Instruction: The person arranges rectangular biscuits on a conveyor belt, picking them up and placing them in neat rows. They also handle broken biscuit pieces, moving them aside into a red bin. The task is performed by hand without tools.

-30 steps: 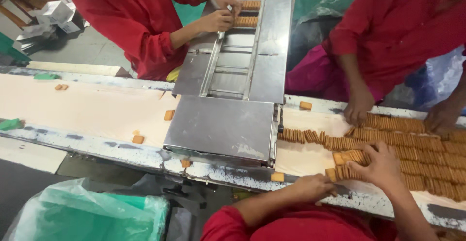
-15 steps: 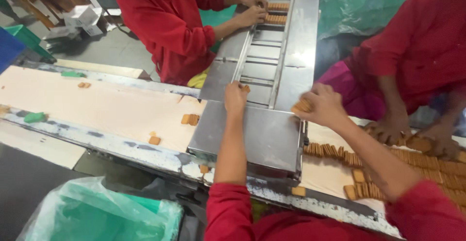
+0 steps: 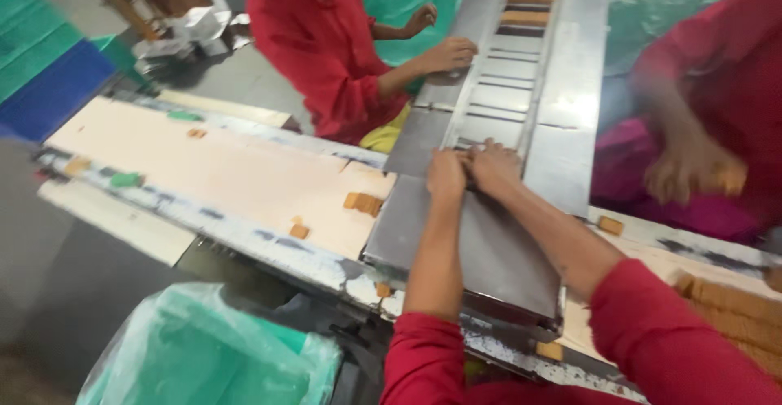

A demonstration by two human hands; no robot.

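Head view, nearest first: a green plastic bag (image 3: pixel 208 356) gapes at the lower left, below the edge of the tabletop (image 3: pixel 236 178). The person's two red sleeves rise from the bottom edge, and both forearms stretch forward over the flat steel plate (image 3: pixel 489 250) that crosses the tabletop. Half a second ago the hands were apart, the right one holding a small stack of biscuits above the plate; now the left hand (image 3: pixel 446 175) and right hand (image 3: pixel 493 165) meet side by side at the near end of the steel chute (image 3: pixel 521 87). Their fingers are curled down and pressed together over something brown between them; whether they pinch biscuits cannot be told, as the hands hide it. A few loose biscuits (image 3: pixel 362 203) lie on the tabletop just left of the plate, where they lay before, and a row of biscuits (image 3: pixel 733 307) shows at the right edge. Farther off, a co-worker in red (image 3: pixel 326 46) rests a hand (image 3: pixel 448 53) on the chute's left side, much as earlier. At the right, another co-worker's hand (image 3: pixel 692 169) is blurred. Biscuits (image 3: pixel 529 7) sit far up the chute.
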